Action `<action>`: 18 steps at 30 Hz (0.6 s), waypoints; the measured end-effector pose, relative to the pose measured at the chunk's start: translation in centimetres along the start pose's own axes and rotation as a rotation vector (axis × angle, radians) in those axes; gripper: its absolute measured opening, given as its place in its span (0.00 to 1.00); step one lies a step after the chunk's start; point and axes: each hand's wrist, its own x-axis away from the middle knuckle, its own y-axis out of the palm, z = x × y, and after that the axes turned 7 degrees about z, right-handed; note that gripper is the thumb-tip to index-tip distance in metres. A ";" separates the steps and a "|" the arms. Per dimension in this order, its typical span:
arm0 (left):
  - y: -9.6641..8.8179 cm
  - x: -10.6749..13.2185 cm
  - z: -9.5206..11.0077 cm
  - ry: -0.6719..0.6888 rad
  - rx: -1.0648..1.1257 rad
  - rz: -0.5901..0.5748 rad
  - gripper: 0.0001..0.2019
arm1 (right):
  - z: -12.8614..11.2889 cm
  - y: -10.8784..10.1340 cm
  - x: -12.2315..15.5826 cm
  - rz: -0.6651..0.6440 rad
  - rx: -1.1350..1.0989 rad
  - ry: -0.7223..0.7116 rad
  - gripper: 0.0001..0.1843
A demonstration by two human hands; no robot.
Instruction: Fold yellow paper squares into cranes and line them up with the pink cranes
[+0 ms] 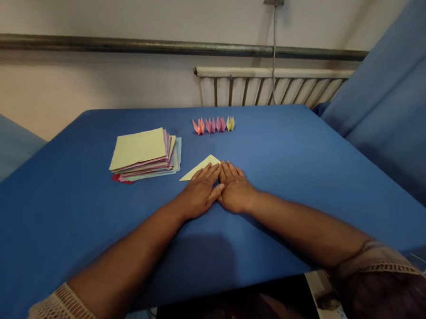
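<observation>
A pale yellow sheet of paper [198, 169], folded into a triangle, lies on the blue table in front of me. My left hand [203, 188] rests flat on it, fingers stretched forward. Close beside it, my right hand [235, 187] also lies flat, with its fingers extended over the paper's right part. The two hands touch near the middle. Under them the lower edge and right side of the paper are hidden.
Left of my hands stands a stack of coloured paper [141, 149], a yellow sheet on top. Several small folded paper figures [215, 125] in orange, pink and yellow stand in a row farther back. Behind the blue table [287, 151] are a radiator [245, 84] and a wall pipe [150, 46].
</observation>
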 end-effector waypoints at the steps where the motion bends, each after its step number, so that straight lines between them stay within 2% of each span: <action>1: 0.1 -0.1 0.0 0.013 0.013 -0.028 0.34 | 0.1 0.0 0.0 -0.010 0.006 -0.006 0.41; 4: 0.3 0.1 -0.2 -0.046 -0.042 -0.062 0.38 | 0.8 -0.1 -0.4 -0.007 0.010 0.019 0.41; 9: 0.2 0.7 -0.7 -0.114 -0.134 -0.059 0.41 | 3.0 -0.1 -1.3 0.037 0.013 0.162 0.48; 18: 0.4 0.6 -0.7 -0.220 -0.204 -0.084 0.44 | 7.1 -1.2 -2.4 -0.033 0.065 0.250 0.39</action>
